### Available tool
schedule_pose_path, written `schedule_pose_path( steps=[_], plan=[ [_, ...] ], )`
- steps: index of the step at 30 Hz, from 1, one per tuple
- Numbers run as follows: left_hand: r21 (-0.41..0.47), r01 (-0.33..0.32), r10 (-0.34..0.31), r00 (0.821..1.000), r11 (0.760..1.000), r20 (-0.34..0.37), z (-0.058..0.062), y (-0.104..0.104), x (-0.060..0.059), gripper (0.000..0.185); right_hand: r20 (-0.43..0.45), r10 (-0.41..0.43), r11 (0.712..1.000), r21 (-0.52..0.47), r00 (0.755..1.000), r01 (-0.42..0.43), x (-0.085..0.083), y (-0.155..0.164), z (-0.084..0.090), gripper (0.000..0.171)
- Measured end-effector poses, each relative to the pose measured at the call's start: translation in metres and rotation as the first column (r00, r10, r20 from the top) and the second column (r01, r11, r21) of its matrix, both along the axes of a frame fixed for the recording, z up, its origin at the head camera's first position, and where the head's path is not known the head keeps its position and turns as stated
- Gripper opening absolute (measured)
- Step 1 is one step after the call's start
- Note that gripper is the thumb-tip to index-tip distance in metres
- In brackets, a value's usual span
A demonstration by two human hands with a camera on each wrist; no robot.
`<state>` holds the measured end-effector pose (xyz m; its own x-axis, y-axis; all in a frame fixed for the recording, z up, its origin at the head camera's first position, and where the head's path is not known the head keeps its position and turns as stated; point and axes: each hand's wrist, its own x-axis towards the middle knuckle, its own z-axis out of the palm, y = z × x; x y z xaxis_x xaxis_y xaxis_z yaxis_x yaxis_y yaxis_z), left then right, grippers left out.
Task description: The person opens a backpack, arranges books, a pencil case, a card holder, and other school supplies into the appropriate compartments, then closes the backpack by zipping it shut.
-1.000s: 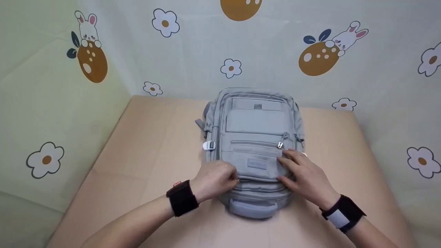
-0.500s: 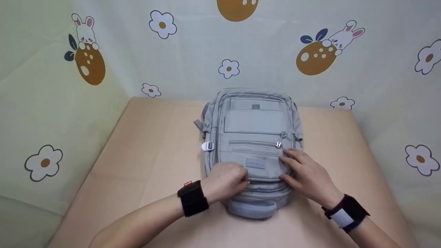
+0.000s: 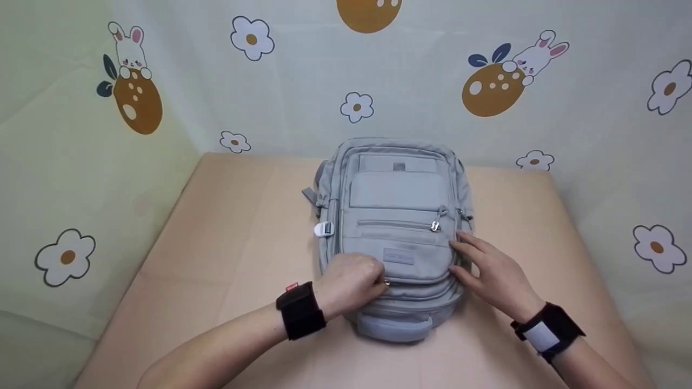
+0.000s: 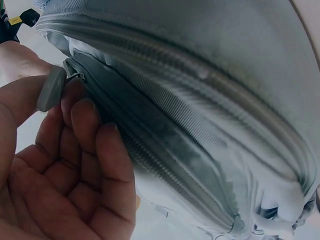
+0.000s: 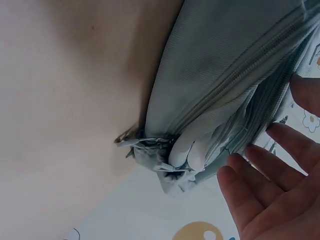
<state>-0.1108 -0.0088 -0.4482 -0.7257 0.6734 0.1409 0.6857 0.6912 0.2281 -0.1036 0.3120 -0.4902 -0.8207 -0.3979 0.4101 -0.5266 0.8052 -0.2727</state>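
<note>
A grey-blue backpack (image 3: 397, 189) lies on its back, its top handle (image 3: 394, 328) toward me. My left hand (image 3: 350, 283) is at the curved zipper near the handle end. In the left wrist view its thumb and forefinger pinch a grey zipper pull (image 4: 51, 90), beside the slider; the other fingers curl inward. On the bag's right edge rests my right hand (image 3: 494, 275), its fingertips (image 5: 235, 160) touching the fabric along a zipper seam (image 5: 260, 60). The right fingers are relaxed and hold nothing.
A beige table surface (image 3: 243, 227) lies under the bag. Behind and at both sides hangs a pale curtain (image 3: 303, 81) printed with rabbits and flowers. A white buckle (image 3: 324, 229) is on the bag's left side, and a metal zipper pull (image 3: 436, 226) is on its front pocket.
Along the zipper, my left hand has moved right with the pull. My right hand has slid slightly right, from the bag's front panel to its edge.
</note>
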Motion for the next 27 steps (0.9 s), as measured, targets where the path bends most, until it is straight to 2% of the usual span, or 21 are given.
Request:
schedule_pose_path(
  steps=[5, 11, 18, 21, 27],
  plan=[
    [-0.038, 0.036, -0.037, 0.999, 0.999, -0.014, -0.001, 0.01, 0.001, 0.024, 0.024, 0.001, 1.0, -0.026, 1.0, 0.0, 0.0, 0.0, -0.003, 0.055],
    [-0.073, 0.103, -0.105, 0.994, 0.992, -0.022, 0.0, 0.031, 0.001, 0.028, 0.036, 0.002, 1.0, -0.027, 0.999, -0.001, 0.001, -0.001, -0.004, 0.055],
    [-0.127, 0.146, -0.162, 0.979, 0.981, -0.126, -0.003, 0.058, -0.001, 0.026, 0.045, -0.006, 1.0, -0.021, 0.999, 0.007, 0.001, -0.003, -0.005, 0.055],
    [-0.137, 0.146, -0.165, 0.976, 0.98, -0.14, -0.004, 0.06, -0.002, 0.025, 0.048, -0.01, 1.0, -0.017, 0.999, 0.011, 0.001, -0.003, -0.005, 0.055],
    [-0.1, 0.156, -0.165, 0.982, 0.983, -0.089, 0.0, 0.051, -0.002, 0.035, 0.039, -0.012, 1.0, -0.022, 0.999, 0.013, 0.001, -0.003, -0.004, 0.055]
  ],
)
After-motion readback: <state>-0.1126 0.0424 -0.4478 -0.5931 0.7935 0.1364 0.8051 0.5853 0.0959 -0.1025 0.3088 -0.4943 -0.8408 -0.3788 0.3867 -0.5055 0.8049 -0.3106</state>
